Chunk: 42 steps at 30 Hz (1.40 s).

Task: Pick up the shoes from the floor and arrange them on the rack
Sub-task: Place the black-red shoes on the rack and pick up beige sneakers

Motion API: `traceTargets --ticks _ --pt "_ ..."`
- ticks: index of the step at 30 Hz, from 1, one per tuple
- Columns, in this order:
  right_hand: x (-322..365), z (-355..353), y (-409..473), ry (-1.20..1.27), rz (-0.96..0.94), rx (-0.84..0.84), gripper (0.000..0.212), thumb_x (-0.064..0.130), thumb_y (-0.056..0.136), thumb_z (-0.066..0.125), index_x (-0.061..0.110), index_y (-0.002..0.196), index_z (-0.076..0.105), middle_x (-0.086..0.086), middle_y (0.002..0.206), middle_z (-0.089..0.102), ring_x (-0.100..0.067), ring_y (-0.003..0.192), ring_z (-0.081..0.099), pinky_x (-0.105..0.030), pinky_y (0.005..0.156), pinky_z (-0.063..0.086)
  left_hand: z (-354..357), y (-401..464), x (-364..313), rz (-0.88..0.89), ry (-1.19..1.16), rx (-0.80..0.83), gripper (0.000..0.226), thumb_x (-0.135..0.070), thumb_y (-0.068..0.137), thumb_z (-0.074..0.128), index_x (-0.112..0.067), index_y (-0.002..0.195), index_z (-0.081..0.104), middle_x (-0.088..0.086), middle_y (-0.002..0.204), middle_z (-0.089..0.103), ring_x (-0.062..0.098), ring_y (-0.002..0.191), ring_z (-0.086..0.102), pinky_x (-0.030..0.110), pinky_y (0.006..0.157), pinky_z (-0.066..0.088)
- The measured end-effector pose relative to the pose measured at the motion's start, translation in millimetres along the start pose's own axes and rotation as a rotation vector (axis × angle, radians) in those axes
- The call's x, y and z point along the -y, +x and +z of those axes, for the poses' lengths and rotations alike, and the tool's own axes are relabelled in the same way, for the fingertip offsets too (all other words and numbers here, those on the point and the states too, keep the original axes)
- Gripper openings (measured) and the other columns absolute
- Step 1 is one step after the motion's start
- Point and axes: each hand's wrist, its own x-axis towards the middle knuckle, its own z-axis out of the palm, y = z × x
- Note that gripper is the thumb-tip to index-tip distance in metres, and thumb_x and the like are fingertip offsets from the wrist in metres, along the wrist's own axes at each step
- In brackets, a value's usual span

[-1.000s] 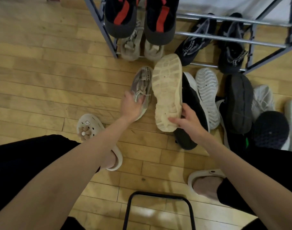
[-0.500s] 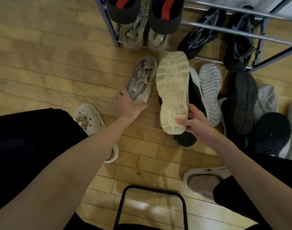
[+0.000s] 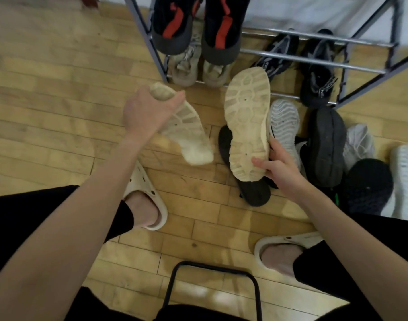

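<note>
My left hand [image 3: 147,111] grips a beige sneaker [image 3: 186,133] lifted off the floor, its pale sole turned up towards me and tilted down to the right. My right hand [image 3: 279,167] holds the matching beige sneaker [image 3: 247,121] by its heel, sole up, toe pointing at the metal shoe rack [image 3: 314,59]. The rack holds black-and-red shoes [image 3: 196,24] on its upper rail, beige sandals [image 3: 198,68] and black sneakers [image 3: 314,72] lower down.
A heap of shoes lies on the wooden floor right of my right hand: a black shoe [image 3: 249,191], a white-soled shoe [image 3: 285,119], a dark sole [image 3: 326,144], pale ones [image 3: 404,181]. My feet wear cream clogs [image 3: 149,195]. A black stool frame [image 3: 212,288] sits below.
My left hand took hold of the grey-beige sneaker on the floor, lifted it and turned its sole up. The right hand kept the other sneaker held sole up.
</note>
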Motion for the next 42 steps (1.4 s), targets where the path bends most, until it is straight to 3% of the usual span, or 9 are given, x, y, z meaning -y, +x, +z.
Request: traceTargets --ticks 4,11,18,21,24,27,34,38,42 --pt "-2.5 1.0 -2.1 -0.013 0.035 0.043 0.063 0.001 0.089 0.060 0.029 0.142 0.040 0.006 0.129 0.062 -0.012 0.119 0.059 -0.035 0.094 0.052 2.8 4.6 1.6 -0.091 0.262 0.367 0.089 -0.082 0.069 0.040 -0.009 0.114 0.064 0.013 0.116 0.065 0.034 0.107 0.060 0.043 0.094 0.050" --pt "-18.8 0.9 -4.6 -0.001 0.192 0.094 0.068 0.000 0.089 0.060 0.033 0.143 0.036 0.008 0.127 0.062 -0.012 0.119 0.057 -0.035 0.095 0.048 62.3 7.3 15.5 -0.120 0.341 0.632 0.113 -0.093 0.061 0.040 -0.012 0.140 0.046 0.008 0.143 0.050 0.032 0.124 0.052 0.038 0.099 0.047" --pt "-38.6 -4.0 -1.8 0.064 0.297 0.059 0.075 -0.002 0.088 0.061 0.031 0.148 0.030 0.003 0.133 0.059 -0.019 0.124 0.054 -0.044 0.105 0.043 99.6 15.8 23.0 -0.107 0.300 0.551 0.112 -0.093 0.070 0.030 -0.007 0.138 0.046 0.012 0.138 0.054 0.034 0.124 0.051 0.041 0.099 0.044" --pt "-41.5 -5.5 -0.1 0.065 0.298 0.047 0.075 -0.003 0.088 0.060 0.029 0.149 0.029 0.002 0.133 0.059 -0.019 0.122 0.056 -0.043 0.104 0.044 109.4 20.8 29.4 -0.175 0.150 0.602 0.109 -0.087 0.068 0.049 -0.005 0.139 0.045 0.011 0.136 0.055 0.030 0.120 0.055 0.039 0.096 0.048" --pt "-41.6 -5.7 1.6 0.072 0.296 0.044 0.074 -0.003 0.088 0.059 0.029 0.148 0.030 0.002 0.132 0.060 -0.019 0.122 0.056 -0.043 0.105 0.043 117.8 23.4 40.1 -0.256 -0.145 0.679 0.088 -0.040 0.073 0.082 -0.005 0.143 0.040 0.010 0.138 0.055 0.024 0.122 0.054 0.034 0.099 0.048" --pt "-42.7 -5.1 3.6 0.086 0.299 0.048 0.072 -0.005 0.089 0.057 0.029 0.147 0.032 0.002 0.132 0.059 -0.018 0.122 0.056 -0.041 0.102 0.045 122.4 13.9 52.1 -0.317 -0.347 0.693 0.072 -0.012 0.081 0.076 -0.009 0.144 0.040 0.007 0.132 0.058 0.019 0.112 0.057 0.028 0.081 0.052" --pt "-51.7 4.0 7.2 0.114 0.329 0.061 0.073 -0.007 0.088 0.056 0.030 0.146 0.032 0.002 0.131 0.060 -0.019 0.120 0.056 -0.041 0.100 0.046 125.1 -37.7 76.0 -0.465 -0.500 0.655 0.047 -0.012 0.086 0.070 -0.008 0.131 0.055 0.008 0.127 0.063 0.020 0.104 0.061 0.022 0.067 0.051" --pt "-56.9 8.3 7.3 0.114 0.349 0.068 0.078 -0.006 0.087 0.058 0.030 0.149 0.027 0.000 0.135 0.057 -0.021 0.123 0.055 -0.045 0.104 0.043 136.3 -69.5 83.7 -0.573 -0.434 0.717 0.069 -0.021 0.077 0.081 -0.001 0.134 0.046 0.011 0.132 0.057 0.024 0.119 0.056 0.029 0.088 0.048" --pt "-55.8 11.9 6.0 0.113 0.346 0.075 0.078 -0.006 0.088 0.057 0.030 0.150 0.026 0.000 0.136 0.057 -0.021 0.123 0.054 -0.045 0.104 0.043 147.3 -83.0 84.9 -0.588 -0.406 0.639 0.071 -0.023 0.077 0.082 -0.005 0.133 0.041 0.011 0.134 0.053 0.023 0.120 0.053 0.030 0.091 0.047"
